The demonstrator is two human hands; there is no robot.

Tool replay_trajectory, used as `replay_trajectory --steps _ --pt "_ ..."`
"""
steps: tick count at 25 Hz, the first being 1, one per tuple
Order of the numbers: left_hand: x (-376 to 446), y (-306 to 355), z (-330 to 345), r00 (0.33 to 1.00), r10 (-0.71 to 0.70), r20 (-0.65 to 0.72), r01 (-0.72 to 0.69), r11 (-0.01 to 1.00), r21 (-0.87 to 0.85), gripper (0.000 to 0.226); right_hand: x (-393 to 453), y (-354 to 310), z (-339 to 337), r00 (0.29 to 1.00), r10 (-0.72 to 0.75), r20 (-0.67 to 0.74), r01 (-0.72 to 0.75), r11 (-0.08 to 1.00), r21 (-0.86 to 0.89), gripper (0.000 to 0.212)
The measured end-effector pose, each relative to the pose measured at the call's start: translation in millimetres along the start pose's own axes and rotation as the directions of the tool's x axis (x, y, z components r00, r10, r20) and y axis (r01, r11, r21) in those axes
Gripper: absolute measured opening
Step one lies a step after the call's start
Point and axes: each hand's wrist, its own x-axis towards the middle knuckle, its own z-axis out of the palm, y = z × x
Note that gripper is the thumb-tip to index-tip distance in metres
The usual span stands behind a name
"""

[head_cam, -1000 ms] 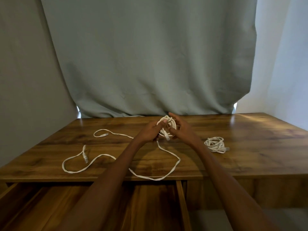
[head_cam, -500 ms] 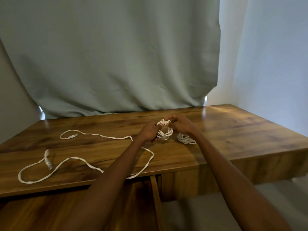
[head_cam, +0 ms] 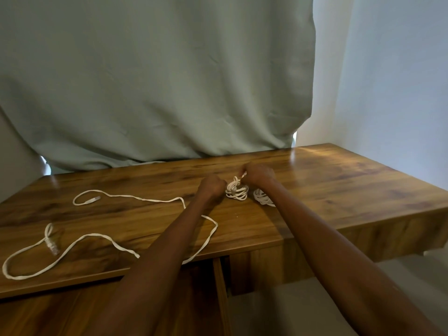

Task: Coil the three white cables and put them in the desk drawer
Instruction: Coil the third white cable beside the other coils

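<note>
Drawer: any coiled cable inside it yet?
No: both coils lie on the desk; the open drawer shows bare wood.

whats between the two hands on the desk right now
In the head view, a small coil of white cable lies on the desk between the left hand and right hand.

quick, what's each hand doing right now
Left hand: fingers curled, gripping the small coiled bundle of white cable on the wooden desk.
Right hand: pinching a strand at the top of that same bundle.
</note>
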Motion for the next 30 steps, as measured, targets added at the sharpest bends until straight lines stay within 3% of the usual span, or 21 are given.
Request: replay_trajectory --steps 5,10,12,14,16,20,23,26,28,30 --pt "5.3 -13.6 -21.9 0.993 0.062 -0.101 -0.054 0.995 0.082 0.03 13.0 -2.7 9.7 0.998 0.06 0.025 -0.06 0.998 -0.009 0.026" --pt "5.4 -26.1 -35.4 0.988 0.095 -0.121 -0.093 0.995 0.028 0.029 14.6 0.5 9.9 0.998 0.051 0.045 -0.056 0.992 0.109 0.034" --pt "-0.8 -28.6 -41.8 0.986 0.103 -0.129 -0.104 0.995 0.004 0.028 8.9 -1.1 5.1 0.987 0.04 -0.157 -0.004 0.976 0.219 0.03" --pt "-9.4 -32.8 -55.4 0.981 0.118 -0.154 -0.12 0.993 -0.005 0.026 -6.9 -15.5 -2.5 0.903 -0.027 -0.429 0.18 0.931 0.319 0.027" --pt "-21.8 -38.8 -76.3 0.973 0.137 -0.183 -0.143 0.99 -0.017 0.027 -26.4 -41.7 -7.5 0.839 -0.153 -0.522 0.373 0.86 0.347 0.026" --pt "-49.1 -68.5 -130.6 0.955 0.155 -0.254 -0.155 0.988 0.017 0.03 -51.9 -107.2 5.1 0.856 -0.425 -0.296 0.511 0.782 0.356 0.021" --pt "-81.5 -94.5 -172.0 0.96 0.158 -0.233 -0.162 0.987 0.006 0.026 -72.9 -161.8 25.4 0.802 -0.594 -0.056 0.571 0.737 0.361 0.022" --pt "-107.7 -126.3 -209.0 0.958 0.076 -0.277 -0.097 0.993 -0.062 0.022 -94.5 -210.6 50.2 0.734 -0.659 0.163 0.568 0.728 0.385 0.043" --pt "-124.3 -149.2 -234.5 0.946 0.026 -0.322 -0.053 0.996 -0.075 0.021 -106.9 -238.1 67.3 0.692 -0.699 0.178 0.616 0.701 0.359 0.058" --pt "-142.1 -169.8 -256.7 0.935 0.001 -0.354 -0.033 0.996 -0.084 0.022 -115.2 -260.3 82.3 0.653 -0.749 0.114 0.709 0.657 0.255 0.054"
